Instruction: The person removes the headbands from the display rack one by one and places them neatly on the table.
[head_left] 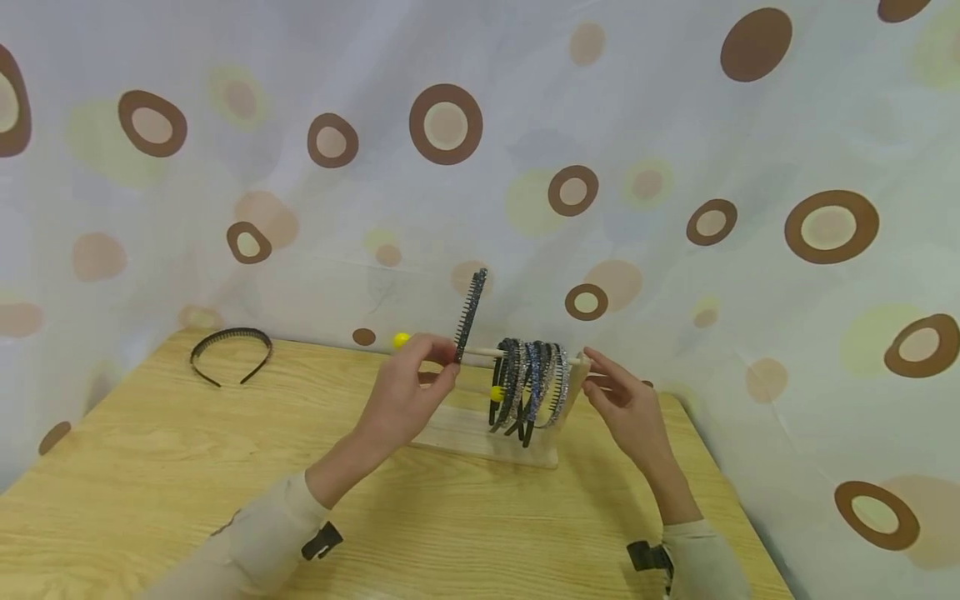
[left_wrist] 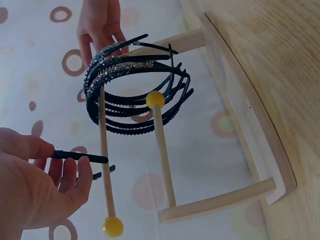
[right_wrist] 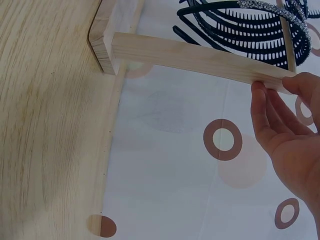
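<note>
A spotted cloth [head_left: 375, 50] hangs behind the wooden stand [head_left: 465, 433]. The counter [head_left: 465, 542] is under the stand, with its back edge close behind it, its right edge past the stand's right end, and lots of wood showing in front. The stand is long from left to right, and its upper rod [head_left: 480, 352] points left. The right hand [head_left: 630, 417] has its grip pinched on the stand's right post. The left hand [head_left: 401, 392] has its grip closed on a sparkly dark headband [head_left: 470, 312] above the stand. A bunch of headbands [head_left: 532, 383] hangs by the stand's right post. A loose headband [head_left: 234, 332] lies far left of the stand. The sparkly dark headband stands tall, top leaning right, teeth facing left; some rod shows between it and the bunch. A yellow ball [head_left: 402, 340] tips the stand's upper rod.
</note>
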